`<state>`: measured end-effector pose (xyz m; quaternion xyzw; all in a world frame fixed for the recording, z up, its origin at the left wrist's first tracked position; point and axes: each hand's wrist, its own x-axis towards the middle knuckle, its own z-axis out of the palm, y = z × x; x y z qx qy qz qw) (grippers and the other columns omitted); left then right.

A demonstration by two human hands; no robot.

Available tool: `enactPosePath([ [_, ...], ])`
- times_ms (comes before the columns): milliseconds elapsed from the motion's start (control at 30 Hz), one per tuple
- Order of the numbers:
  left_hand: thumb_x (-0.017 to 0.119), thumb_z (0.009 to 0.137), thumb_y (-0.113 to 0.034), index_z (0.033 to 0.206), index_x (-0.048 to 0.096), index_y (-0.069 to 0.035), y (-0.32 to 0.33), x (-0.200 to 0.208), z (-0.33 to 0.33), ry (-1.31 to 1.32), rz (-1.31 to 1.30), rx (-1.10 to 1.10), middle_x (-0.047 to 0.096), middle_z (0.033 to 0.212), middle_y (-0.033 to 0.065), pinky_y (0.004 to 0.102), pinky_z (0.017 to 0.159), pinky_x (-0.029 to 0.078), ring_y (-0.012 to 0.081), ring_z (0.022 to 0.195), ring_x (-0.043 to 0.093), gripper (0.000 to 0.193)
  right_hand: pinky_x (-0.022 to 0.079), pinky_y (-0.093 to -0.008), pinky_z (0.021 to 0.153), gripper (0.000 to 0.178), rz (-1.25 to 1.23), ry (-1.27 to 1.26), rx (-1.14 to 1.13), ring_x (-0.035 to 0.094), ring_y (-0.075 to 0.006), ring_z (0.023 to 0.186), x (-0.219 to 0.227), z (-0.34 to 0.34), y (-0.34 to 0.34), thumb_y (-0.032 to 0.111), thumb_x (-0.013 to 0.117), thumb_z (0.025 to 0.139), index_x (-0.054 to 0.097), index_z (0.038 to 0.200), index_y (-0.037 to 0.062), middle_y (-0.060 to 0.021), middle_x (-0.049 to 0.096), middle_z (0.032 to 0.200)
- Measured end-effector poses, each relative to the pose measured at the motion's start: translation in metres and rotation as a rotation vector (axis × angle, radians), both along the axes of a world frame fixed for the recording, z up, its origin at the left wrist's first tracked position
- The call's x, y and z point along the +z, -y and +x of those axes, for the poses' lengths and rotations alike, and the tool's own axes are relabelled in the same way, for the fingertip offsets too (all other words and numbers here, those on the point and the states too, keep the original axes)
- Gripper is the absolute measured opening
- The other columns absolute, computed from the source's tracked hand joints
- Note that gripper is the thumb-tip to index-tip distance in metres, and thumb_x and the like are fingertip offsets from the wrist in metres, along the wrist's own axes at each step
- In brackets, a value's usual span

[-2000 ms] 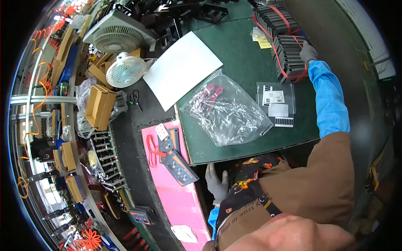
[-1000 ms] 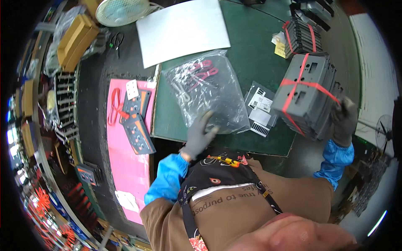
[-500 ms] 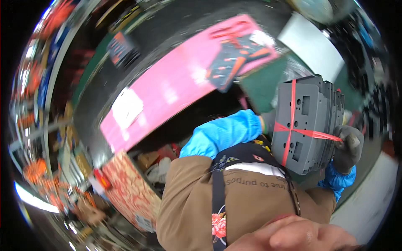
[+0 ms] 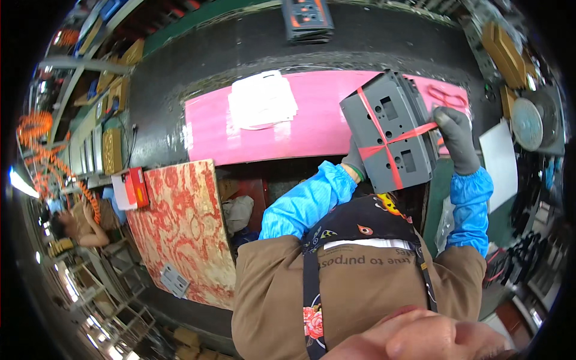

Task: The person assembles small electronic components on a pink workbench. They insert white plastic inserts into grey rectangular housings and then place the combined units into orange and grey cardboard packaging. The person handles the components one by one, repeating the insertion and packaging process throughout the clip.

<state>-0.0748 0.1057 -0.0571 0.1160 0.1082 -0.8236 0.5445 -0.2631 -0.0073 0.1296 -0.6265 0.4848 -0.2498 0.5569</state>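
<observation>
A bundle of dark grey panels (image 4: 384,114) with round and square cutouts is held up in front of me, tilted over the bench's near edge. Pinkish-red tying tape (image 4: 390,144) crosses its front face. My gloved right hand (image 4: 457,137) is closed on the tape's end at the bundle's right side, pulling it taut. At the lower left edge, my gloved left hand (image 4: 354,157) holds the bundle; its fingers are mostly hidden behind it.
A pink sheet (image 4: 207,132) covers the bench's near part, bearing white sheets (image 4: 262,99) and red-handled scissors (image 4: 447,96). More grey panels (image 4: 307,21) lie behind. A red-patterned board (image 4: 180,234) stands left, with a red box (image 4: 137,187). A person (image 4: 90,222) sits far left.
My body and view have turned, bringing the bundle from beside the bench to over the pink sheet's right part. Both hands keep their hold, and the tape stays stretched to the right.
</observation>
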Motion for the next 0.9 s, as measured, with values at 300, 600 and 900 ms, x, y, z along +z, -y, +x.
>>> enactPosePath([
  [300, 0.037, 0.095, -0.055, 0.134, 0.049, -0.013, -0.006, 0.003, 0.045, 0.062, 0.184, 0.536, 0.056, 0.130, 0.0120, 0.0476, 0.102, 0.045, 0.0318, 0.120, 0.054, 0.058, 0.046, -0.0297, 0.075, 0.028, 0.200, 0.084, 0.368, 0.058, -0.0111, 0.082, -0.076, 0.135, 0.096, 0.028, 0.066, 0.091, 0.068, 0.091, 0.0007, -0.0052, 0.066, 0.088],
  [600, 0.048, 0.096, -0.031, 0.127, 0.051, -0.004, -0.007, -0.019, 0.038, 0.219, 0.425, 0.451, 0.055, 0.122, 0.0122, 0.0515, 0.100, 0.046, 0.0292, 0.125, 0.048, 0.040, 0.045, -0.0305, 0.064, 0.026, 0.088, -0.125, 0.591, 0.052, -0.0086, 0.072, -0.171, 0.161, 0.148, 0.027, 0.063, 0.094, 0.068, 0.089, 0.0014, 0.0016, 0.061, 0.079],
  [900, 0.063, 0.093, -0.017, 0.109, 0.070, -0.007, 0.018, 0.144, 0.088, 2.134, -0.380, 0.058, 0.067, 0.103, 0.0068, 0.0315, 0.082, 0.050, 0.0184, 0.094, 0.063, 0.020, 0.048, -0.0307, 0.091, 0.031, -0.202, -0.028, 0.319, 0.062, -0.0162, 0.099, -0.135, 0.050, 0.190, 0.023, 0.061, 0.093, 0.066, 0.115, 0.0027, -0.0062, 0.069, 0.107],
])
